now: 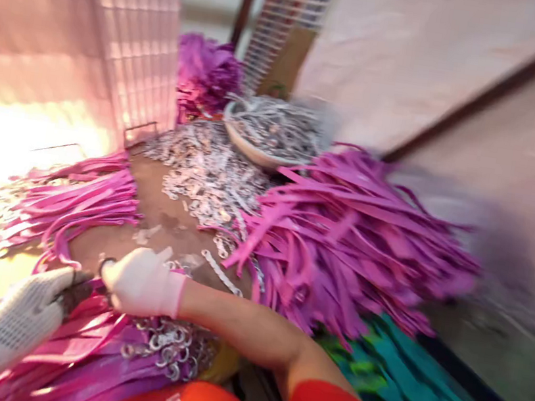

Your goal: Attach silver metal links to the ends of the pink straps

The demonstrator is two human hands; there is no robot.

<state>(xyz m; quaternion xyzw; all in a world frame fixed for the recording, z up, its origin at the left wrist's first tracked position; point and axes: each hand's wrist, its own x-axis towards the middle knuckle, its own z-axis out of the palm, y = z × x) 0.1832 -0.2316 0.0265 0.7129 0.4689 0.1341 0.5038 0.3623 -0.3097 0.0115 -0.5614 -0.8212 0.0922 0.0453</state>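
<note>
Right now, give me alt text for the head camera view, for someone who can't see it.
A person's gloved left hand and right hand are close together above pink strips and silvery rings; what they hold, if anything, is blurred. Beyond lie a pile of pale pieces, a heaped bowl and a larger pink heap.

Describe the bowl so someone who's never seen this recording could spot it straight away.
Start at the large heap of pink strips on the right of the view. Just beyond its upper left edge, beside the loose pile of pale pieces, sits the bowl, heaped with grey-white strips. Being a round container sets it apart: both neighbours lie loose.
</note>
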